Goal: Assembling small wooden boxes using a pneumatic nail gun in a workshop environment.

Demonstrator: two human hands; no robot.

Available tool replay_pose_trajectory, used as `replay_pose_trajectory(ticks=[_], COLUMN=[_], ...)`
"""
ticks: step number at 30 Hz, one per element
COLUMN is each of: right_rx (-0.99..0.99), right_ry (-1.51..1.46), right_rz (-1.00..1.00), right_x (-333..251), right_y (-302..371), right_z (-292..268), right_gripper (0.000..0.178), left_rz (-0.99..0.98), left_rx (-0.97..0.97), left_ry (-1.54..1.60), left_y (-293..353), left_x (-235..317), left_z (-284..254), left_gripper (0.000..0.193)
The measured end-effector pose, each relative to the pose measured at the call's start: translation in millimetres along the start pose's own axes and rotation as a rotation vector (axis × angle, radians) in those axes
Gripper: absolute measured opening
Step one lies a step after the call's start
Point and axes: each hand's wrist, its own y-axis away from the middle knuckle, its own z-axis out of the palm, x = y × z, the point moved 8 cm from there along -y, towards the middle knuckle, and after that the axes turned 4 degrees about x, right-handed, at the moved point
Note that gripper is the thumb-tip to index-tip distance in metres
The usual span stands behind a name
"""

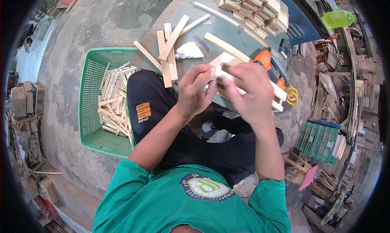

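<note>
Head view: lettered badge (207,187) and patch (143,111), left hand (196,88) at wooden frame (278,92).

Sticks (118,105) lie in a basket (90,101) left of the table (228,36). On the table, stacked boards (260,8) stand beyond a wooden frame (278,90).

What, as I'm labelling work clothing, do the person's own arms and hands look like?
The ungloved left hand and ungloved right hand join bare forearms, with no watch or bracelet visible. Short green fabric sleeves stop near the elbows. Motion blurs the right hand's finer details.
</note>
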Motion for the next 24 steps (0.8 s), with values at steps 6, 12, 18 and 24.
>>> replay_pose_trajectory(ticks=[6, 12, 18, 24], right_rx=[0.096, -0.457, -0.65, -0.671], right_ry=[-0.014, 0.377, 0.217, 0.313], right_rz=[0.48, 0.501, 0.661, 0.478], right_x=[140.7, 343.0, 290.8, 280.2], right_y=[-3.1, 106.7, 97.8, 85.7], right_z=[-68.7, -23.2, -0.9, 1.4], right_gripper=[0.027, 0.074, 0.087, 0.081], left_rz=[0.001, 0.028, 0.017, 0.022], left_rx=[-0.01, -0.005, -0.013, -0.03], left_ry=[0.021, 0.034, 0.015, -0.009], left_y=[-3.3, -4.2, 1.6, 6.1], left_x=[2.5, 3.6, 4.5, 5.1], left_z=[2.3, 7.4, 0.2, 1.5], left_gripper=[0.037, 0.038, 0.039, 0.036])
